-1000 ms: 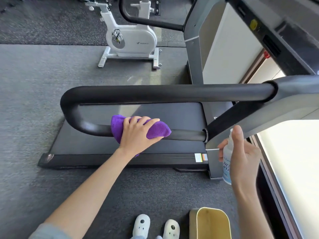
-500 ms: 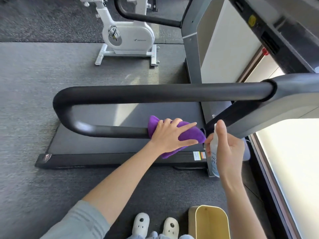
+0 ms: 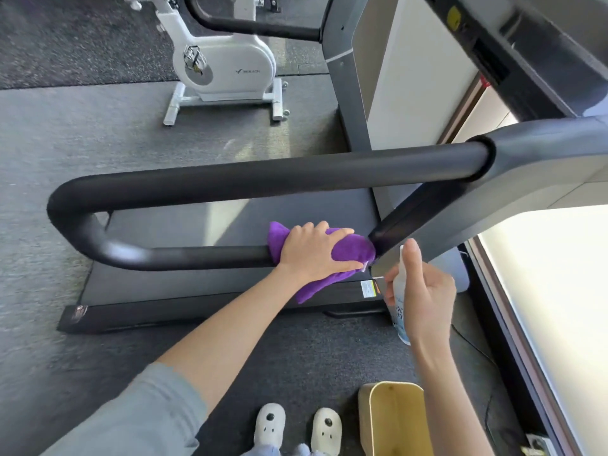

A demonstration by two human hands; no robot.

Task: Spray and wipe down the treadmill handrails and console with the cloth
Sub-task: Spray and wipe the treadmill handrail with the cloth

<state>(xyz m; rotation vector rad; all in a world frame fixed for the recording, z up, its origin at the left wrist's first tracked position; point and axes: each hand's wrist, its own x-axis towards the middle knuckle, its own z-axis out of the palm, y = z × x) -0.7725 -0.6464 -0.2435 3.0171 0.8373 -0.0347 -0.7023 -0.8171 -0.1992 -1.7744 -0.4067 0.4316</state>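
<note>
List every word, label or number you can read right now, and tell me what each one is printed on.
"MERACH": logo on the side of the white exercise bike.
Blue print on the spray bottle, mostly hidden by the right hand: unreadable.
Small warning sticker on the treadmill side rail: too small to read.
Yellow sticker on the console: no legible text.
Purple cloth under the left hand: no text.

A white exercise bike (image 3: 220, 69) stands on the dark grey floor (image 3: 65, 143), its base rails flat on the mat. Well apart from the bike, toward the viewer, a pale yellow bin (image 3: 393, 419) sits open-topped; just beside the bin are two white slippers (image 3: 297, 426).
</note>
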